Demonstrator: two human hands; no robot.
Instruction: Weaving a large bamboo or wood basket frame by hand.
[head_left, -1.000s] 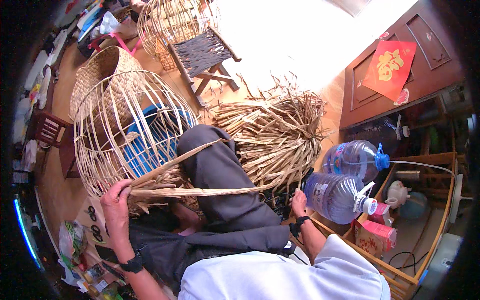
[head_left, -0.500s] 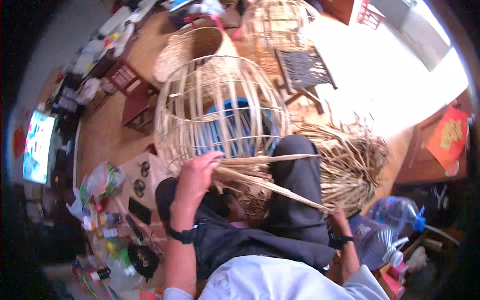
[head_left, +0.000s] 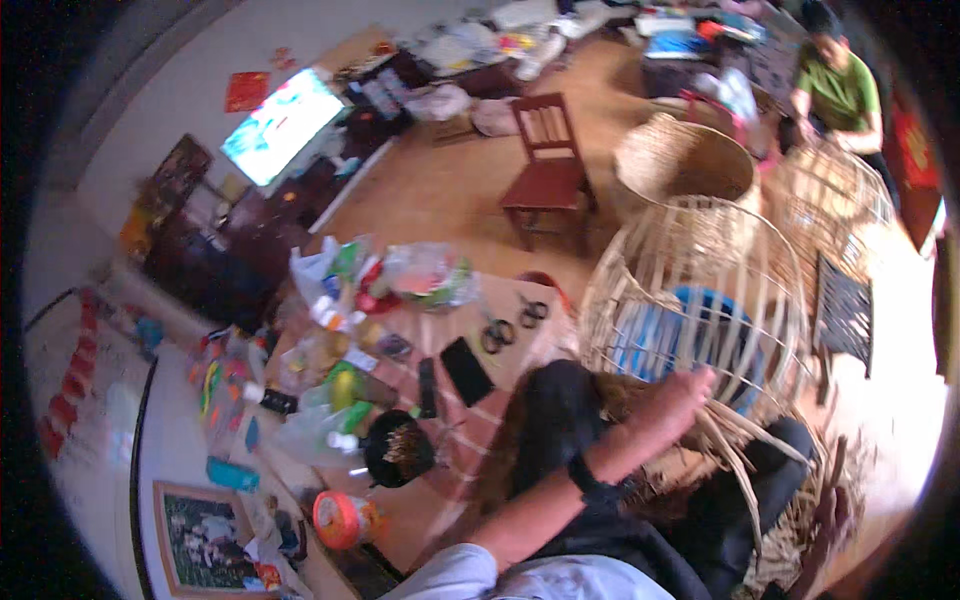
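Note:
My left hand (head_left: 688,396) is closed round dried, straw-coloured leaf strips (head_left: 735,450) beside the near edge of an open-ribbed basket frame (head_left: 735,260). The strips' loose ends hang toward my right knee, one across it and one down beside it. A blue tub (head_left: 645,345) shows through the ribs. At the lower right my right hand (head_left: 828,515) is apart from the left, over a heap of dried strips (head_left: 770,570). Its fingers are blurred, and I cannot tell whether they hold anything.
A low table (head_left: 455,420) on the left carries two pairs of scissors (head_left: 497,335), a black bowl (head_left: 395,450), bags and bottles. Farther off are a wooden chair (head_left: 548,180), a tall woven basket (head_left: 690,165), a stool (head_left: 845,315) and a person in green (head_left: 842,90) beside another basket frame.
The view has swung left, bringing the table and the other person into sight. My right hand has come away from the strip end it was at; my left still grips the strips.

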